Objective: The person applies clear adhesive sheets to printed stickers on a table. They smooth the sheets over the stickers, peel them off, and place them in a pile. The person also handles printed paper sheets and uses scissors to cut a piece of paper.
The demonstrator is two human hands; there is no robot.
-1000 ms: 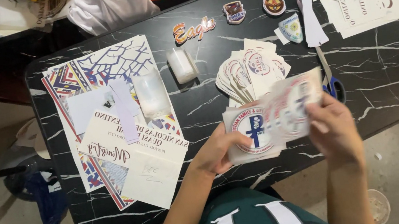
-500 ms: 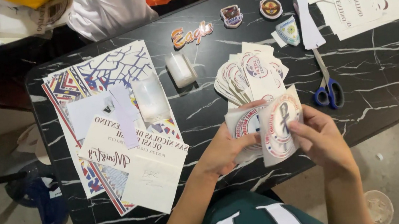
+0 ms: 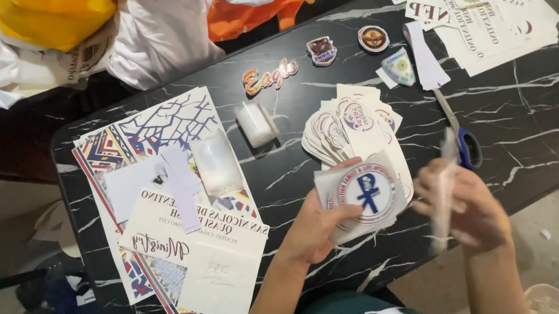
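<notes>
My left hand [image 3: 317, 225] grips a stack of round printed stickers [image 3: 365, 194] on white backing, the top one showing a blue emblem inside a red ring. My right hand [image 3: 470, 207] is blurred and holds one thin sheet [image 3: 443, 194] edge-on, just to the right of the stack. Behind the stack, a fanned pile of similar cut stickers [image 3: 347, 126] lies on the black marble-patterned table [image 3: 548, 121]. Blue-handled scissors [image 3: 462, 136] rest just beyond my right hand.
Printed sheets and patterned papers [image 3: 164, 208] cover the table's left part, with two clear plastic cases [image 3: 257, 122] near them. Small badge stickers [image 3: 322, 50] and a lettered cutout [image 3: 270, 77] lie at the back. White printed pages [image 3: 489, 0] sit back right. Cloth heaps [image 3: 97, 30] lie beyond the table.
My right hand has pulled one sheet off the stack and swung it to the right, turning it edge-on. My left hand still holds the stack, whose blue emblem shows again.
</notes>
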